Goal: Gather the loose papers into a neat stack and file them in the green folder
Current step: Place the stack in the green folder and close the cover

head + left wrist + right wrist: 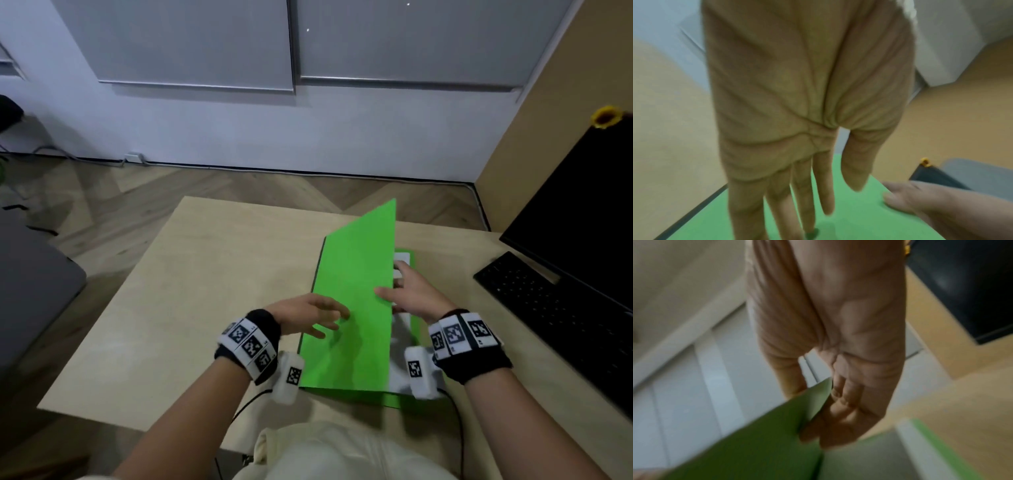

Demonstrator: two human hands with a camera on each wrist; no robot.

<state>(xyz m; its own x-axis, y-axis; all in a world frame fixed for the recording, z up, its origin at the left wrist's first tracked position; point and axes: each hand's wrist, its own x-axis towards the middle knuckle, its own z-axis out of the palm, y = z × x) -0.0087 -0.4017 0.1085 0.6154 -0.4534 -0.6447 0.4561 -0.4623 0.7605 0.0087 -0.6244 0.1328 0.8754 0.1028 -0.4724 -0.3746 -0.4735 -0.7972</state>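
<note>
A keyboard (548, 308) and monitor (589, 246) sit right of the green folder (352, 301); right hand (416, 294) pinches its raised cover over the papers (402, 329), left hand (308, 313) hovers with straight fingers (826, 186)

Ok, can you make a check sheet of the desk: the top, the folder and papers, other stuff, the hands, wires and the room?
Surface: pale wooden desk, bare on its left part.
Job's things: green folder, cover half raised; white papers lie inside it.
Clutter: black keyboard and monitor at right.
Hands: left hand flat over the cover, fingers straight; right hand pinches the cover's free edge.
Cables: black wires run from the wrist cameras; a cable along the wall base.
Surroundings: wood floor, white wall, grey blinds, yellow flower on the monitor.
</note>
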